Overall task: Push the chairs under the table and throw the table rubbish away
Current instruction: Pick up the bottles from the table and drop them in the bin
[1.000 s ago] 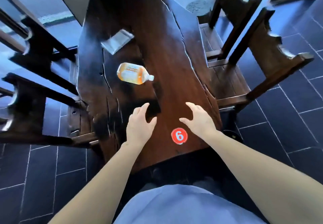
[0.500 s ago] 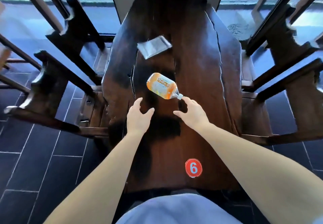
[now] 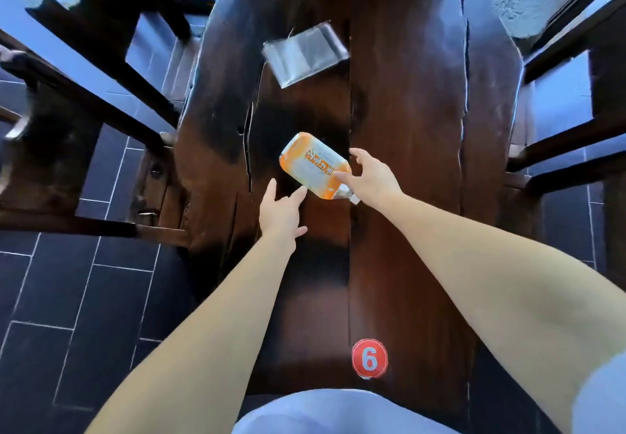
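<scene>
Bottle (image 3: 313, 166) lying on table (image 3: 406, 129), between both spread grips.

table (image 3: 406, 129): dark glossy wood, cracked | bottle (image 3: 313, 166): clear plastic | wrapper (image 3: 305, 52): shiny plastic | floor (image 3: 67, 298): matt tile

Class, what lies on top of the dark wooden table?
On the table: an orange bottle on its side, a clear plastic bag, a red number-6 sticker. Arms cover some tabletop.
</scene>
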Motion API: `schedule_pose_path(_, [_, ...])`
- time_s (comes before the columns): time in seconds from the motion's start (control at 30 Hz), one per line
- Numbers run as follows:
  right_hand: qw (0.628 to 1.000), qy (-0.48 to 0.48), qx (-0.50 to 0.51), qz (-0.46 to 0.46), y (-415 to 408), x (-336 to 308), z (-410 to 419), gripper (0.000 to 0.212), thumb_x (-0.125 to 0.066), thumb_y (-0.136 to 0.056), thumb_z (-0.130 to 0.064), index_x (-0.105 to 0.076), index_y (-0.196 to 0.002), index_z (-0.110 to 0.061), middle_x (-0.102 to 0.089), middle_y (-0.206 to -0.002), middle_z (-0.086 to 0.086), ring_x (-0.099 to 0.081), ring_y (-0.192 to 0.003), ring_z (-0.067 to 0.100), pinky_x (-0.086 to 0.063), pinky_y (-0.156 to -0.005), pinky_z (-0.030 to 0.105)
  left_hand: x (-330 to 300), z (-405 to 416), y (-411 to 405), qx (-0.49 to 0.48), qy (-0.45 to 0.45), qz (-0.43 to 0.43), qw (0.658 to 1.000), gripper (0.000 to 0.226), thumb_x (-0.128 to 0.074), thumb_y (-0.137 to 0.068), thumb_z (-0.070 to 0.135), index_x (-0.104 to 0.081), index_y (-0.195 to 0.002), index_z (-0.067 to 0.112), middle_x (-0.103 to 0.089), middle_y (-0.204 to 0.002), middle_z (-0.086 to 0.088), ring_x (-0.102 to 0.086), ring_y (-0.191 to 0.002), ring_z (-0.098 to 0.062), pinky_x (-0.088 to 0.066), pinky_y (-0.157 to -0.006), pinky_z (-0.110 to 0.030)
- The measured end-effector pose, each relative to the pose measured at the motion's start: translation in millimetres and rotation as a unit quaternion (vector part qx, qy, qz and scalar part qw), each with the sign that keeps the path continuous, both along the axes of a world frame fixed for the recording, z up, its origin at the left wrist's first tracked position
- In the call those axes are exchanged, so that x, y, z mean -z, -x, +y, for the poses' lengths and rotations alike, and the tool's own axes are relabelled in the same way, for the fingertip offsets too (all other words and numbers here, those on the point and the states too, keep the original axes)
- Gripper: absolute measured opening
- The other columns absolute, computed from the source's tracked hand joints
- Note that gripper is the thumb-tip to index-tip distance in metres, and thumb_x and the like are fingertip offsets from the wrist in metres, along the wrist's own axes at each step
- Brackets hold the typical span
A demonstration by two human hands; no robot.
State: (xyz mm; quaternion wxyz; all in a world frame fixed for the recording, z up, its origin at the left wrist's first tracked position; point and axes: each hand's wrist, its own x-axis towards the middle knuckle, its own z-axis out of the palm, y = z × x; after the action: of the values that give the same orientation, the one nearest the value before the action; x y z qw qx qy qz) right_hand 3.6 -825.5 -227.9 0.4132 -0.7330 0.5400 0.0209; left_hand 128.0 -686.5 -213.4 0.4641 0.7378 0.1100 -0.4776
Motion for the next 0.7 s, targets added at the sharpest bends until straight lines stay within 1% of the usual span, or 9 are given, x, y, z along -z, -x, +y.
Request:
schedule_pose_path(0.07, [1.000,-0.024,-0.017,0.000,-14.4,13.4,-17.4,0.075,-0.066,-0.090,-0.052,-0.033,-0.154,-0.030,-0.048,-0.151,0.003,-0.053,-0.130,0.023,-0.053,-0.094,0.036,11.3,-15.6,-1.7,-0.007,-0.007,-0.010,1.000,0.081,-0.078,-0.085,0.027,-0.033,-0.151,0.042,-0.056,-0.137,-0.001,-0.058,-0.119,-0.028,-0.061,-0.080,-0.050])
schedule_pose_path(0.13, [0.998,-0.056,-0.024,-0.010,-27.8,24.8,-31.1,0.075,-0.068,-0.090,-0.051,-0.034,-0.154,-0.030,-0.047,-0.152,0.002,-0.056,-0.126,0.022,-0.055,-0.081,0.029,20.4,-29.9,-6.2,-0.019,-0.015,-0.008,1.000,0.082,-0.078,-0.085,0.026,-0.033,-0.152,0.040,-0.053,-0.140,-0.002,-0.058,-0.120,-0.028,-0.061,-0.081,-0.051])
schedule_pose_path(0.17, [0.997,-0.072,-0.022,-0.015,-33.7,28.7,-36.6,0.075,-0.069,-0.090,-0.050,-0.035,-0.154,-0.031,-0.047,-0.152,0.001,-0.057,-0.125,0.021,-0.054,-0.078,0.026,22.4,-35.1,-9.1,-0.027,-0.021,-0.006,0.999,0.083,-0.079,-0.085,0.026,-0.032,-0.152,0.040,-0.052,-0.141,-0.003,-0.058,-0.120,-0.028,-0.061,-0.081,-0.051])
schedule_pose_path(0.27, [0.995,-0.095,-0.039,-0.020,-47.1,41.1,-48.9,0.075,-0.069,-0.088,-0.054,-0.038,-0.153,-0.032,-0.051,-0.148,0.001,-0.059,-0.124,0.021,-0.053,-0.093,0.034,32.3,-46.0,-14.7,-0.038,-0.032,0.003,0.999,0.088,-0.080,-0.084,0.028,-0.028,-0.154,0.039,-0.052,-0.142,-0.003,-0.058,-0.119,-0.029,-0.062,-0.079,-0.049])
schedule_pose_path(0.3, [0.994,-0.101,-0.049,-0.020,-50.3,45.0,-51.1,0.075,-0.068,-0.088,-0.054,-0.038,-0.152,-0.032,-0.053,-0.147,0.001,-0.059,-0.123,0.020,-0.052,-0.094,0.034,35.6,-48.9,-15.1,-0.038,-0.034,0.006,0.999,0.091,-0.081,-0.083,0.028,-0.026,-0.154,0.040,-0.053,-0.142,-0.003,-0.058,-0.119,-0.029,-0.062,-0.078,-0.049])
schedule_pose_path(0.4, [0.992,-0.107,-0.060,-0.026,-54.2,53.0,-52.3,0.071,-0.067,-0.090,-0.053,-0.039,-0.152,-0.030,-0.058,-0.140,-0.001,-0.062,-0.117,0.018,-0.051,-0.088,0.031,42.4,-56.0,-11.6,-0.040,-0.041,0.013,0.998,0.092,-0.081,-0.083,0.029,-0.024,-0.155,0.039,-0.056,-0.134,-0.001,-0.060,-0.117,-0.029,-0.062,-0.076,-0.048])
schedule_pose_path(0.57, [0.989,-0.129,-0.051,-0.048,-49.5,55.4,-48.2,0.061,-0.067,-0.091,-0.049,-0.047,-0.146,-0.030,-0.065,-0.126,-0.006,-0.066,-0.105,0.013,-0.055,-0.080,0.027,43.9,-63.9,-7.2,-0.048,-0.030,0.035,0.998,0.073,-0.075,-0.089,0.028,-0.037,-0.150,0.038,-0.061,-0.128,0.003,-0.067,-0.107,-0.030,-0.060,-0.082,-0.052])
schedule_pose_path(0.63, [0.988,-0.137,-0.036,-0.054,-45.5,54.4,-45.0,0.064,-0.068,-0.091,-0.047,-0.046,-0.148,-0.028,-0.065,-0.128,-0.004,-0.067,-0.106,0.013,-0.056,-0.080,0.027,41.8,-67.4,-4.0,-0.034,-0.023,0.021,0.999,0.065,-0.073,-0.090,0.026,-0.044,-0.146,0.039,-0.064,-0.129,0.002,-0.068,-0.107,-0.029,-0.059,-0.084,-0.055])
schedule_pose_path(0.7, [0.989,-0.130,-0.017,-0.064,-41.4,49.9,-39.1,0.064,-0.068,-0.092,-0.045,-0.045,-0.148,-0.028,-0.064,-0.131,-0.003,-0.066,-0.105,0.012,-0.053,-0.076,0.023,37.2,-68.8,-0.5,-0.030,-0.024,-0.001,0.999,0.064,-0.073,-0.090,0.023,-0.045,-0.145,0.040,-0.064,-0.130,0.001,-0.067,-0.109,-0.029,-0.057,-0.086,-0.056])
